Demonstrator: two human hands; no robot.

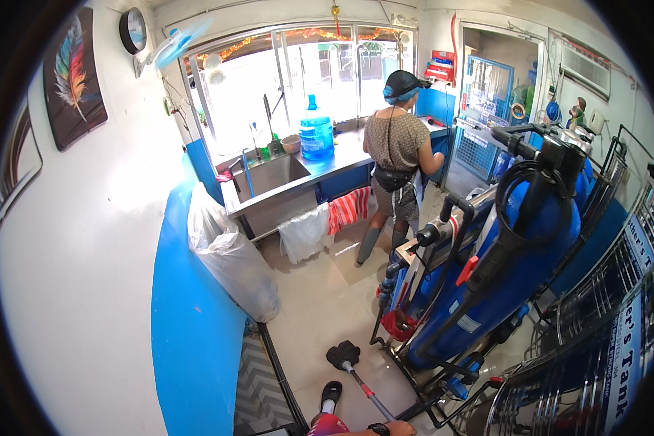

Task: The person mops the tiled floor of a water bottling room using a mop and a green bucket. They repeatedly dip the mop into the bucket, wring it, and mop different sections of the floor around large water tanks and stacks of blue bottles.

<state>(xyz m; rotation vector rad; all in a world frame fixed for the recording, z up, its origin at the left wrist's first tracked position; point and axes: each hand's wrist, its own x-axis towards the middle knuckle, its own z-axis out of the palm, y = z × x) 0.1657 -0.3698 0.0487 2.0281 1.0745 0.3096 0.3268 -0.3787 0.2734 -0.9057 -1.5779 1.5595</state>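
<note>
A mop (361, 383) with a dark bunched head and a grey and red handle slants across the tiled floor, its head resting on the tiles. Around the upper visible part of its handle is my left hand (400, 429), closed, at the bottom edge of the picture. A black watch sits on that wrist. Part of the hand and the handle's end are cut off by the frame. Beside the mop, my foot in a black slipper (331, 394) stands on the floor. My right hand is out of view.
A co-worker (396, 145) stands at the steel sink counter (269, 195), which holds a blue water jug (316, 138). Blue filter tanks (479, 283) and pipes crowd the right. A filled plastic bag (232, 265) leans by the left wall near a dark-framed grey patterned surface (258, 381).
</note>
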